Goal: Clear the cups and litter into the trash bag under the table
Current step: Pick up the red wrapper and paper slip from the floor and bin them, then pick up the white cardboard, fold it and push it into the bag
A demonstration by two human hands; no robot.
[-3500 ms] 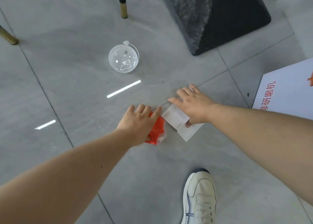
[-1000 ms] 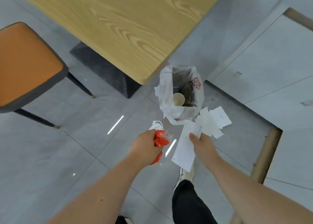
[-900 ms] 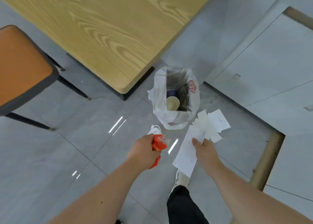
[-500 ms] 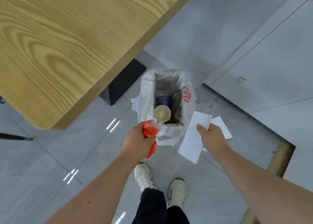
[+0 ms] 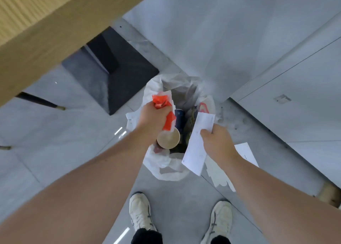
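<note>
The white trash bag (image 5: 166, 167) stands open on the floor beside the table base. Inside it lie a paper cup (image 5: 168, 138) on its side and a dark blue cup (image 5: 180, 119). My left hand (image 5: 154, 117) is over the bag's mouth, shut on a crumpled red and white wrapper (image 5: 162, 100). My right hand (image 5: 217, 142) holds a white sheet of paper (image 5: 198, 144) at the bag's right rim. Another flat white paper piece (image 5: 219, 173) hangs under that hand.
The wooden table (image 5: 33, 22) edge fills the upper left, with its black base (image 5: 118, 68) just behind the bag. A chair leg (image 5: 42, 101) crosses at left. A grey cabinet wall (image 5: 295, 96) runs on the right. My two white shoes (image 5: 141, 212) stand below the bag.
I have stepped closer to the bag. My left hand has carried the red wrapper from in front of the bag to over its mouth, and the right hand brought the paper to its rim.
</note>
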